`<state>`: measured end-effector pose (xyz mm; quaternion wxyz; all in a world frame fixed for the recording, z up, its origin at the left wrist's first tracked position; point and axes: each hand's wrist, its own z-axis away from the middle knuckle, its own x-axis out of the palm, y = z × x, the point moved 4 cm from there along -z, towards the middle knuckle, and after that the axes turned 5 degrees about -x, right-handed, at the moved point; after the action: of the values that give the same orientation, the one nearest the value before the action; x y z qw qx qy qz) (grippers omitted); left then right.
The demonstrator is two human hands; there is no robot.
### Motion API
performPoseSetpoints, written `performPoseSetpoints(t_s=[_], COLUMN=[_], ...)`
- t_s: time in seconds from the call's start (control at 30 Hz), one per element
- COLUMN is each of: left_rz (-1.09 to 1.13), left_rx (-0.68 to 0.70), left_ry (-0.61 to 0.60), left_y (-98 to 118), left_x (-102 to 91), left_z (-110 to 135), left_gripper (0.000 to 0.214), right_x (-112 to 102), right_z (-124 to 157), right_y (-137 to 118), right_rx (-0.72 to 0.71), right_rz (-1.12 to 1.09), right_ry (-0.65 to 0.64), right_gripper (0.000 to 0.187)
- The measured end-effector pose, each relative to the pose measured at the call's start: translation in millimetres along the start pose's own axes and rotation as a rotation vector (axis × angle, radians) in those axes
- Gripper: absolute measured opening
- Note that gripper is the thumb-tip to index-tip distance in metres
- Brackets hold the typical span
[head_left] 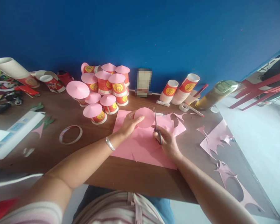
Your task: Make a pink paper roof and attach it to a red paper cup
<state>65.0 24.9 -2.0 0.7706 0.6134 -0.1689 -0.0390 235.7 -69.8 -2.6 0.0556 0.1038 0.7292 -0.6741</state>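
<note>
Between the fingers of my left hand point(130, 123) is a round disc of pink paper point(146, 118), thumb on top. My right hand point(168, 141) grips a pair of scissors point(156, 124) with dark handles, blades pointing away from me beside the disc's right edge. Whether the blades touch the paper I cannot tell. Beneath both hands lies a large sheet of pink paper point(144, 149), with cut scraps at its far right. To the left stand several red paper cups point(111, 107) wearing pink cone tops.
At the back right are stacked paper cups point(185, 90), a tape roll point(184, 107) and a bottle of yellowish liquid point(216, 95). Pink offcuts point(235, 186) lie along the right edge. On the left are a large tape ring point(70, 134) and a power strip point(18, 133).
</note>
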Motion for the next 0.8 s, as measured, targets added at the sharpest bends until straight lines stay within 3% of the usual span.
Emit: performPoseSetpoints(t_s=[0.13,0.33,0.8], left_rz=[-0.004,0.055,0.034], left_rx=[0.007,0.059,0.051], left_ry=[0.008,-0.093,-0.072], left_y=[1.1,5.3,5.7], left_x=[0.1,5.1,4.1], left_z=[0.2,1.1,1.6], left_gripper=[0.039,0.030,0.033], right_x=[0.2,1.1,0.6], right_z=[0.0,-0.3,-0.9], right_y=[-0.1,-1.2,-0.9], right_rx=[-0.009,0.005,-0.002], right_rz=[-0.013,-0.031,-0.049], right_ry=[-0.001,0.003,-0.004], right_gripper=[0.035,0.035,0.038])
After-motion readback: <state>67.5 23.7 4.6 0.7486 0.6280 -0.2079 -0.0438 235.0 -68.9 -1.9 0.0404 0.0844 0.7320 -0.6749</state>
